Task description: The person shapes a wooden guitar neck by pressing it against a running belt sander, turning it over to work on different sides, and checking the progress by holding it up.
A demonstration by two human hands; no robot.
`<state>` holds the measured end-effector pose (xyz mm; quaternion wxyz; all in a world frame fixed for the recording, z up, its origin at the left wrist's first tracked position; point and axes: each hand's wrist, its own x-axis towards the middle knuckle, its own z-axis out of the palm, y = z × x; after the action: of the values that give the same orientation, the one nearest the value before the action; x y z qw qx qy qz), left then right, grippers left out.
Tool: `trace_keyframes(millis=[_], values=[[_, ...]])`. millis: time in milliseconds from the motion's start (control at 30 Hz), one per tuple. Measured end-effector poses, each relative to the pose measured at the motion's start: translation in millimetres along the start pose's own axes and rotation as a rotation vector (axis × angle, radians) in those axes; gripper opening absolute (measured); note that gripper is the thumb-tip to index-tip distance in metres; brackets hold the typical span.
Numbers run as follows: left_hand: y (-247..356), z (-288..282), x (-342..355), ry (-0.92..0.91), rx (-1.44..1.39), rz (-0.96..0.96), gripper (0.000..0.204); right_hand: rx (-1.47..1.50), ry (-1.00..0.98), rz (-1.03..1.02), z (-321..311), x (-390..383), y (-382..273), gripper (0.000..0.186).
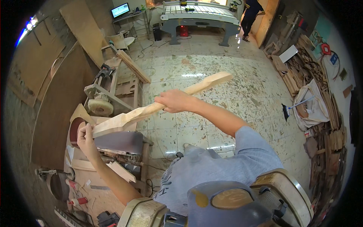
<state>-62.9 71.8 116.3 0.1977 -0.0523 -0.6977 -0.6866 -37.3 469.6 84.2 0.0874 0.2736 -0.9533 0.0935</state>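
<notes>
Far end: lg flatbed machine, monitor lit on desk to its L; person in dk clothes nr doorway, R. R side: wood scraps piled along wall, wht sack w/ blue-handled broom against it. L: brn plywood sheet leaning. Tiled flr, blotchy. Btm L: red-&-wht bottle on its side.
</notes>
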Motion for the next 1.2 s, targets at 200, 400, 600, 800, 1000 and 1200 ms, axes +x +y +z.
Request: trace_keyframes(millis=[200, 400, 600, 800, 1000, 1200], values=[[-9, -9, -11, -0.091, 0.229, 0.035, 0.018, -0.082, 0.071, -0.028, 14, 6, 9, 0.032], [-18, -8, -18, -0.16, 0.463, 0.047, 0.015, -0.176, 0.097, -0.052, 19, 12, 10, 0.028], [-28, 5, -21, -0.302, 0.909, 0.209, 0.031, -0.21, 0.121, -0.085, 30, 21, 13, 0.025], [-59, 11, -9, -0.433, 1.069, 0.123, 0.05, -0.227, 0.105, -0.138, 51, 34, 19, 0.024], [-83, 16, -7, -0.474, 1.191, 0.063, 0.058, -0.259, 0.018, -0.138, 61, 50, 22, 0.023], [-98, 15, -5, -0.482, 1.283, 0.023, 0.063, -0.257, 0.019, -0.203, 70, 70, 33, 0.024]])
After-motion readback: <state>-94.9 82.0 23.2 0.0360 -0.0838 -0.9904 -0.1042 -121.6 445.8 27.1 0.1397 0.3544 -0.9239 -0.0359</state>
